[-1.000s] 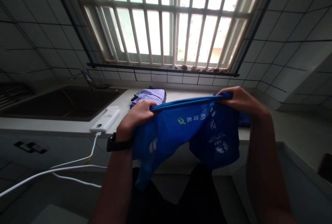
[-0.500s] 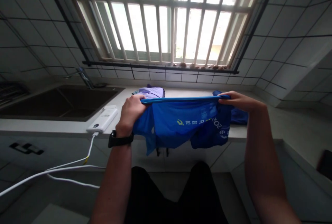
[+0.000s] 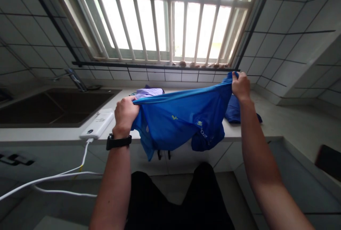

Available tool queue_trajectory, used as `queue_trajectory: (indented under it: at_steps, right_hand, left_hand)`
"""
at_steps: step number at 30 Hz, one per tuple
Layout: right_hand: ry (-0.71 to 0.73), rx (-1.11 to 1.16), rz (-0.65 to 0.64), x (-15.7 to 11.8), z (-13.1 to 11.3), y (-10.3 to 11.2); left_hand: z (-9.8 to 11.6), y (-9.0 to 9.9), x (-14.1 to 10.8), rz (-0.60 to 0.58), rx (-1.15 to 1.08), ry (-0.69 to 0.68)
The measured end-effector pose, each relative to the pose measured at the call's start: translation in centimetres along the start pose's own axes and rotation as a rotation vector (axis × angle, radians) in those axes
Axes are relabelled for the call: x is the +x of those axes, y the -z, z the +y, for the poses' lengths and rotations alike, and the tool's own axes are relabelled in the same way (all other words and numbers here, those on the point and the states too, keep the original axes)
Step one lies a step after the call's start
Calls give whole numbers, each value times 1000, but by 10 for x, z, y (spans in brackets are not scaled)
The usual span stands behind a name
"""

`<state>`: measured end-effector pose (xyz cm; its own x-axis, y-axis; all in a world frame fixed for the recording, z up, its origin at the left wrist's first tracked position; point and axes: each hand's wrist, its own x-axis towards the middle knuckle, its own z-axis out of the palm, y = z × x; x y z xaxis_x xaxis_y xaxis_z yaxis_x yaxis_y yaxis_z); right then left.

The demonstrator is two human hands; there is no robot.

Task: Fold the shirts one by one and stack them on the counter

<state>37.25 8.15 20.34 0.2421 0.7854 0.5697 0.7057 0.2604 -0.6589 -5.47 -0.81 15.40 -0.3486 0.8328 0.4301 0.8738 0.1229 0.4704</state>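
From my remote screen I see the left hand (image 3: 126, 112) and the higher right hand (image 3: 242, 85), fingers closed on the blue cloth (image 3: 176, 114), which hangs between them by the counter (image 3: 278, 121).

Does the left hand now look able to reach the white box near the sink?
Probably yes: the white box lies close to the left hand with nothing visible between, but that hand holds the blue cloth and may need to release it.

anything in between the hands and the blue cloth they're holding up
Nothing visible: the left hand and right hand grip the blue cloth directly at opposite ends of its upper edge; the lavender cloth lies beyond it on the counter.
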Motion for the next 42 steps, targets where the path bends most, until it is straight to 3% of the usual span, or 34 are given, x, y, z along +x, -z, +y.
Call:
queue_trajectory:
  at_steps: [2, 4, 6, 8, 12, 13, 14, 15, 16, 18, 19, 20, 21, 22, 25, 27, 29, 34, 39, 42]
  right_hand:
    - [-20, -96, 55, 8, 8, -13]
    - [-90, -85, -48, 9, 16, -28]
    - [-167, 63, -142, 2, 19, -45]
    - [-158, 284, -220, -10, 17, -61]
    - [-17, 577, -388, -35, -8, -81]
    - [3, 611, -398, -40, -17, -81]
    - [22, 635, -399, -44, -27, -79]
    - [42, 653, -396, -47, -38, -75]
    - [64, 668, -395, -50, -49, -70]
    - [113, 698, -416, -58, -71, -59]
    - [135, 714, -440, -62, -82, -53]
    - [153, 726, -474, -66, -92, -48]
    - [166, 729, -517, -71, -102, -44]
    - [174, 725, -558, -76, -111, -41]
    - [190, 728, -604, -83, -126, -36]
    - [193, 738, -546, -79, -124, -33]
    - [182, 718, -449, -69, -112, -28]
    - [117, 676, -254, -44, -72, -8]
    - [75, 549, -401, -48, -56, 0]
    - [124, 535, -498, -54, -52, -4]
  left_hand:
    - [-1, -4, 4, -62, -26, -45]
    - [1, -8, 7, -175, -73, -105]
    - [5, -8, 4, -323, -174, -168]
    - [12, -3, -6, -581, -313, -264]
    - [30, 11, -35, -1333, -519, -585]
    - [34, 11, -41, -1438, -564, -653]
    - [38, 8, -44, -1451, -622, -685]
    - [42, 2, -45, -1361, -691, -671]
    - [46, -6, -44, -1182, -757, -616]
    - [54, -26, -38, -696, -841, -474]
    - [58, -36, -35, -507, -860, -444]
    - [63, -45, -32, -408, -874, -458]
    - [67, -52, -31, -408, -888, -505]
    - [71, -57, -31, -492, -900, -567]
    - [79, -57, -37, -902, -867, -668]
    - [79, -50, -41, -1028, -817, -623]
    - [73, -41, -40, -951, -801, -518]
    - [47, -12, -16, -481, -773, -350]
    - [35, 20, -12, -287, -712, -266]
    - [36, 28, -17, -234, -694, -239]
